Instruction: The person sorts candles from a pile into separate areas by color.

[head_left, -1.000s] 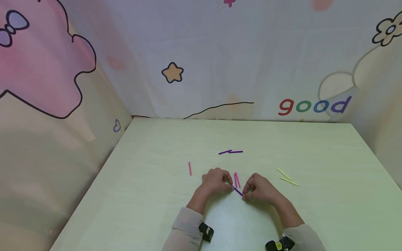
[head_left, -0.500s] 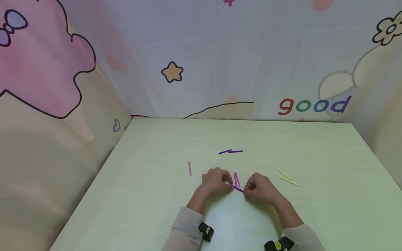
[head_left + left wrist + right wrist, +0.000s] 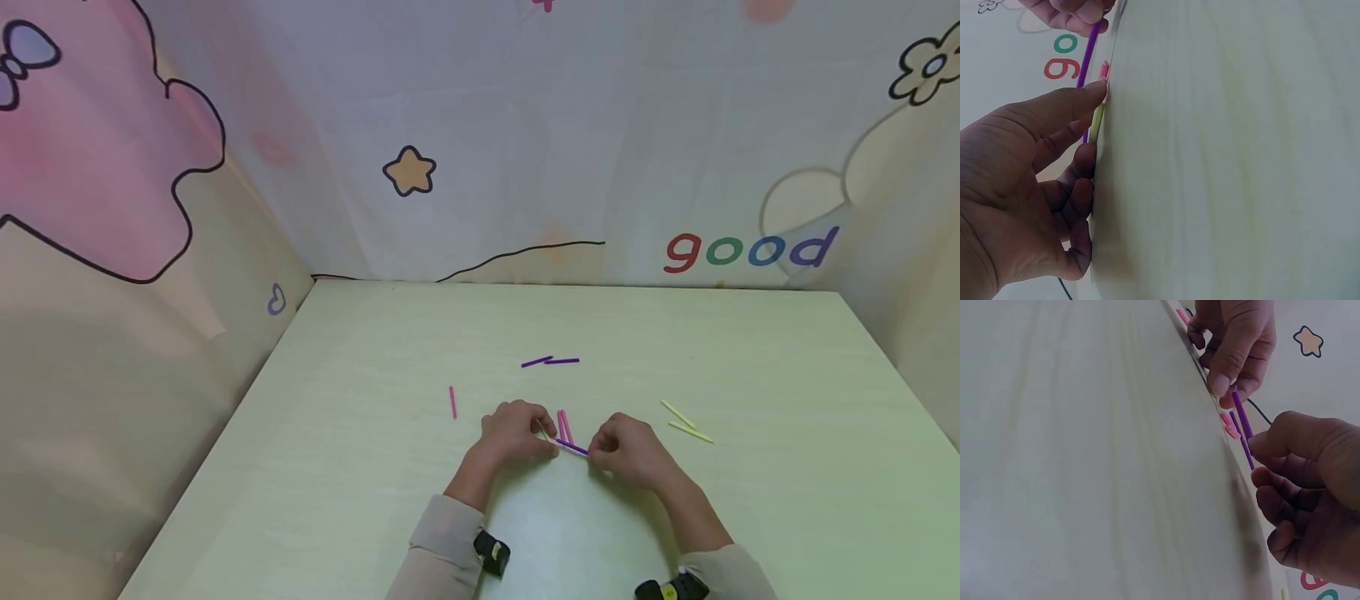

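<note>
L hand (image 3: 517,432): thumb + index nipped tog. on yellow-green stick (image 3: 1097,122), thin & straight, other fingers bent in, knuckles nr tabletop. R hand (image 3: 626,450): thumb & index closed on R end of purple stick (image 3: 572,447), rest of fingers loosely curled. Purple stick = slim, smooth, straight rod, lies slantwise btwn the hands; its L end is at L fingertips, can't tell if gripped there too.

Just beyond it, pink pair (image 3: 567,427): two slim rods, narrow wedge, tops close. Further back, far purple pair (image 3: 562,361), near-flat line w/ inner ends overlapping. Lone pink stick (image 3: 453,402) stands off to L, almost straight up-down in head view. Yellow pair (image 3: 691,432) out R, skewed V, pale matte look.

Table (image 3: 750,350): flat, pale greenish, soft wood-grain streaks in wrist views. Cloth backdrop (image 3: 510,150) behind, faint creases, printed w/ rounded star (image 3: 409,171) & chunky multicol. "good" lettering (image 3: 723,251). Sleeves (image 3: 442,542) light beige, plain fabric.
</note>
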The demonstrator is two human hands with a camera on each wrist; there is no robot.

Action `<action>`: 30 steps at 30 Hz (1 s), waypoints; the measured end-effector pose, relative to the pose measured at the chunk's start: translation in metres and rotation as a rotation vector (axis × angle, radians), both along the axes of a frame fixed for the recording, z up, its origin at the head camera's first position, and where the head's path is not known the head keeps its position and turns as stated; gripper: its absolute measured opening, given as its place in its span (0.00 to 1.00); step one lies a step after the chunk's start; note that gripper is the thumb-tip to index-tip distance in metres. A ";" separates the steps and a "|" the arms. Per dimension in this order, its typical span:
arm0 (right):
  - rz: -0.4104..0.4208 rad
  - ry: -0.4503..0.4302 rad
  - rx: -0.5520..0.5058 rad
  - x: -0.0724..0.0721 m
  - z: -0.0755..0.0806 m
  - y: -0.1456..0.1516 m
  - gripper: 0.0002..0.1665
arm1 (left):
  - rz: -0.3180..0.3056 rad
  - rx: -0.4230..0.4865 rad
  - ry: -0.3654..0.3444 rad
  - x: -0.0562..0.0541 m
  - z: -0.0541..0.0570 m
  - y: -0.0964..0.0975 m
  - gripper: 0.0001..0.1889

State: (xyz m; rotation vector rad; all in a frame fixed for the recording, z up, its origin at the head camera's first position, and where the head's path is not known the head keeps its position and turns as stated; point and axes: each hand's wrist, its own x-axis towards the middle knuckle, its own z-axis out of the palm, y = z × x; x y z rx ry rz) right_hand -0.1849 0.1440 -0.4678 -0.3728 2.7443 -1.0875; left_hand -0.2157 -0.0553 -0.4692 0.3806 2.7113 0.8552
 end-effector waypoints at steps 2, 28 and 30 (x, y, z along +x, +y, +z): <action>0.000 0.019 -0.006 0.002 0.002 0.003 0.04 | 0.000 -0.002 0.003 0.000 -0.001 0.000 0.07; -0.002 0.071 -0.015 0.000 0.006 0.014 0.03 | 0.084 -0.105 0.075 0.004 -0.003 0.012 0.15; -0.007 0.055 -0.015 -0.001 0.007 0.016 0.02 | 0.092 -0.113 0.072 0.004 -0.003 0.013 0.15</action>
